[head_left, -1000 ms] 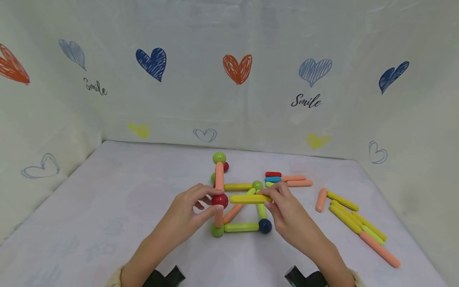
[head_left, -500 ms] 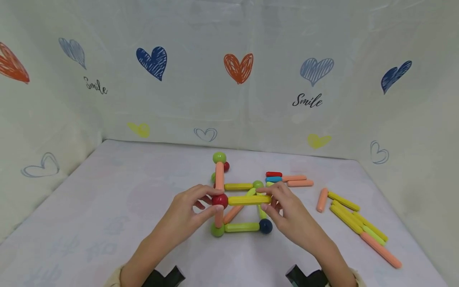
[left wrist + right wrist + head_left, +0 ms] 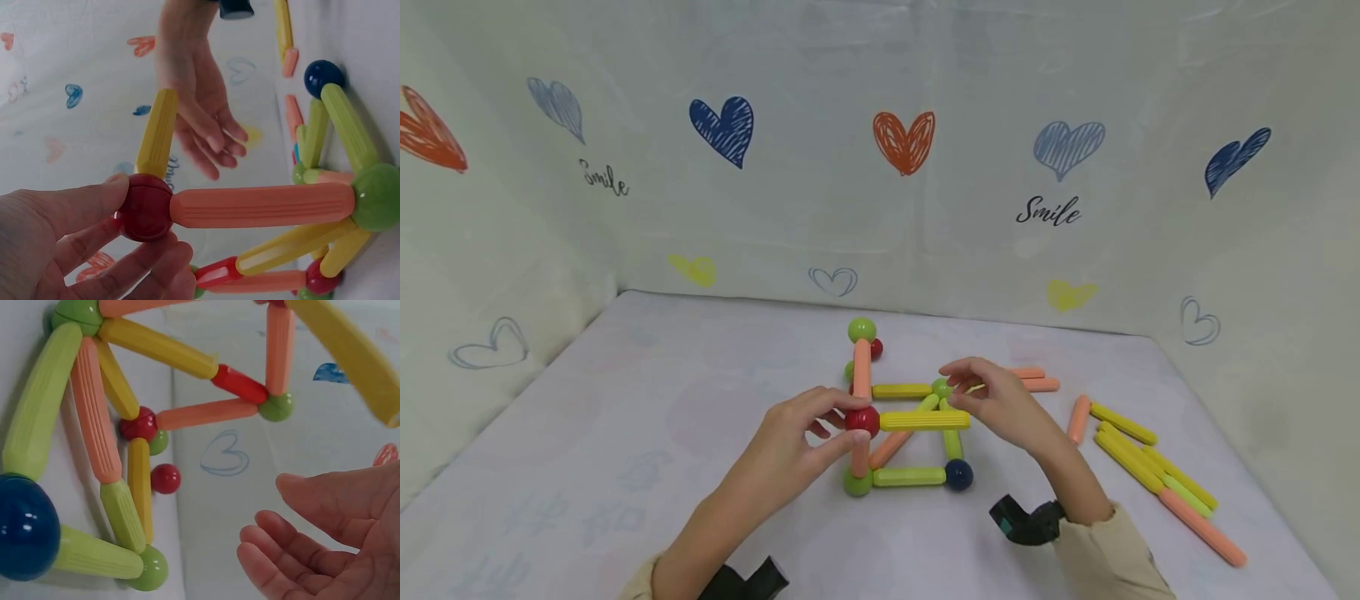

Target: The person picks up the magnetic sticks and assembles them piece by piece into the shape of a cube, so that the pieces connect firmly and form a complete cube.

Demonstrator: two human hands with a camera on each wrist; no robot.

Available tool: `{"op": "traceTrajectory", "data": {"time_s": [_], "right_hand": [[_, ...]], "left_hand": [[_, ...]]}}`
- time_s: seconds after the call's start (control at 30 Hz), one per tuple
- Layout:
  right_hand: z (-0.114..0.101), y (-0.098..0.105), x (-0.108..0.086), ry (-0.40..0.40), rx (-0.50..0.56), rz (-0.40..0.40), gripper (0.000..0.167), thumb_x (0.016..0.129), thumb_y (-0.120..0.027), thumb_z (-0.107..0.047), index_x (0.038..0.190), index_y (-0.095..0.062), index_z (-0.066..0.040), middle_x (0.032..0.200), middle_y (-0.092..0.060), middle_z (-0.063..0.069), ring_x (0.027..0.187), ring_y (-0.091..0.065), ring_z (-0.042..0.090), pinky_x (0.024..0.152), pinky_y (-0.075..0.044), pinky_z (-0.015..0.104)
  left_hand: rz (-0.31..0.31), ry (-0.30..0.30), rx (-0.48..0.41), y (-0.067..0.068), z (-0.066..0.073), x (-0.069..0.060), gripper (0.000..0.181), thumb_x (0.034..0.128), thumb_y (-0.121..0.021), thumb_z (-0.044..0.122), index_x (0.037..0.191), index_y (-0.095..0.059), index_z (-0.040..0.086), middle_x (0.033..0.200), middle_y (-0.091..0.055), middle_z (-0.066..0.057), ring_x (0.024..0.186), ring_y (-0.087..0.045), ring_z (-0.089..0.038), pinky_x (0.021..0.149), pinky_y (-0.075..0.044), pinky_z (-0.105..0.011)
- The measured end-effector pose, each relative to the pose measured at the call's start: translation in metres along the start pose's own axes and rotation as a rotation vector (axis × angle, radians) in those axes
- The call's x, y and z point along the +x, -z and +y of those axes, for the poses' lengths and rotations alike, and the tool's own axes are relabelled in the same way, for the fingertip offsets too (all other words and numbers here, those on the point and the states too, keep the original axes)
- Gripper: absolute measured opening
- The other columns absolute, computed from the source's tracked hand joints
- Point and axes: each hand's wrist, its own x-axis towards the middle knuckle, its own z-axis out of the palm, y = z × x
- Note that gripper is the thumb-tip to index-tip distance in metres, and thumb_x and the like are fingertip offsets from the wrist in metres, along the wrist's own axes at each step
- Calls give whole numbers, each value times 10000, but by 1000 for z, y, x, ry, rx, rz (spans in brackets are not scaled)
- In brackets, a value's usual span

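Observation:
My left hand (image 3: 790,442) pinches a red ball (image 3: 862,422) between thumb and fingers. A yellow stick (image 3: 925,421) juts rightward from that ball with its far end free. In the left wrist view an orange stick (image 3: 262,205) joins the red ball (image 3: 145,207) to a green ball (image 3: 379,197) at the base. My right hand (image 3: 1000,408), fingers relaxed and holding nothing, hovers just right of and behind the yellow stick's free end. The right wrist view shows the right hand (image 3: 331,537) apart from the yellow stick (image 3: 350,356). A dark blue ball (image 3: 958,474) sits at the base's near right corner.
On the right of the white table (image 3: 700,375) lie loose yellow sticks (image 3: 1123,422), a light green one (image 3: 1187,497) and orange ones (image 3: 1202,527). More orange sticks (image 3: 1037,384) lie behind my right hand. A cloth wall with printed hearts (image 3: 904,143) stands behind the table.
The yellow stick has moved left against the red ball. My right hand has let go of it and moved back and slightly right. My left hand keeps its grip.

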Motion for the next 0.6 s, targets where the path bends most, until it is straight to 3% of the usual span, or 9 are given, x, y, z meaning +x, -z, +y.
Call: {"op": "traceTrajectory", "data": {"time_s": [0.13, 0.33, 0.47, 0.6], "right_hand": [[3, -4, 38, -78, 33, -39, 300, 899, -594, -133, 1188, -580, -50, 1101, -618, 127, 996, -582, 233, 862, -494, 385], [6, -26, 93, -153, -12, -119, 356, 915, -582, -196, 1232, -568, -37, 1159, -604, 128, 1039, -560, 252, 945, -455, 406], [10, -42, 116, -206, -32, -139, 375, 912, -576, -200, 1272, -556, -95, 1242, -568, 115, 1109, -533, 266, 973, -432, 432], [10, -55, 128, -182, -53, -174, 375, 919, -550, -169, 1293, -545, -139, 1346, -506, 101, 1183, -501, 288, 1011, -395, 470]], "left_hand": [[-5, 9, 8, 0, 0, 1, 306, 808, -717, 245, 1098, -646, 177, 1008, -650, 46, 867, -609, -127, 714, -528, -277], [-13, 24, -1, 1, 0, 1, 295, 810, -716, 255, 1088, -648, 185, 1015, -651, 51, 864, -609, -121, 705, -512, -231], [-13, 2, -16, 1, -2, 1, 285, 818, -708, 268, 1083, -651, 182, 1013, -653, 49, 861, -609, -116, 698, -507, -220], [-6, -13, -23, 1, -2, 0, 274, 817, -709, 260, 1077, -652, 193, 999, -652, 63, 852, -609, -98, 697, -507, -220]]}}
